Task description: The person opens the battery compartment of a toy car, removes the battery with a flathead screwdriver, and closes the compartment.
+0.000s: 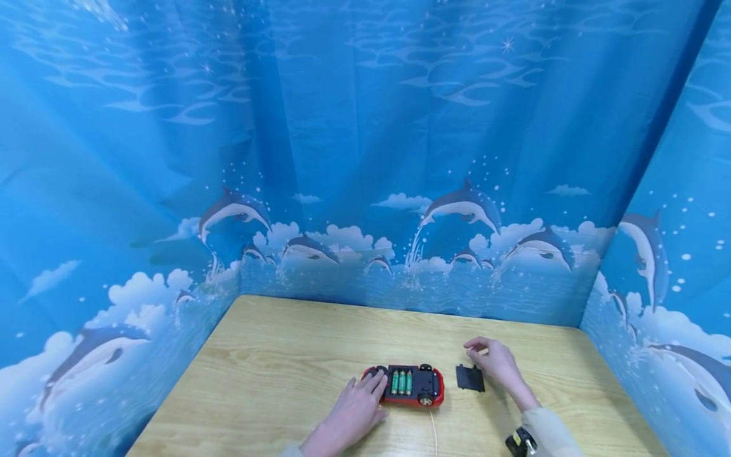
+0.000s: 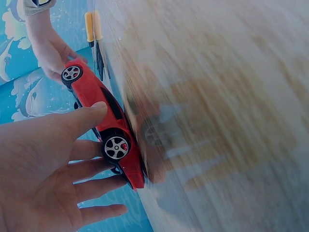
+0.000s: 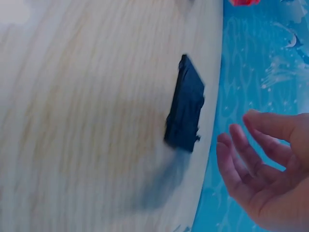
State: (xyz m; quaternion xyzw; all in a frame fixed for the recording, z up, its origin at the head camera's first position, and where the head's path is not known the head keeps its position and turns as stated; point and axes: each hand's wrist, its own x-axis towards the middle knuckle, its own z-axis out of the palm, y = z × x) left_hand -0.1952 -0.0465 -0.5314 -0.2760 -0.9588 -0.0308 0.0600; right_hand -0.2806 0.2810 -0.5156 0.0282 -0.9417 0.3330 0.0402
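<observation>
A red toy car [image 1: 438, 387] lies upside down on the table, its black underside up. Three green batteries [image 1: 401, 383] sit side by side in its battery compartment. My left hand [image 1: 354, 409] rests its fingers on the car's left end. The left wrist view shows the thumb along the red side of the car [image 2: 89, 89] and the other fingers of the left hand [image 2: 53, 169] spread straight. To the right of the car is a black battery cover [image 1: 469, 378]. My right hand [image 1: 498, 363] is beside it, loosely bent and holding nothing; the cover [image 3: 186, 106] appears apart from those fingers.
The wooden table [image 1: 285, 355] meets a blue dolphin curtain [image 1: 365, 273] at its back and sides. A thin white cord [image 1: 434, 435] runs from near the car toward the front. A yellow-orange handle-like object [image 2: 92, 26] shows in the left wrist view.
</observation>
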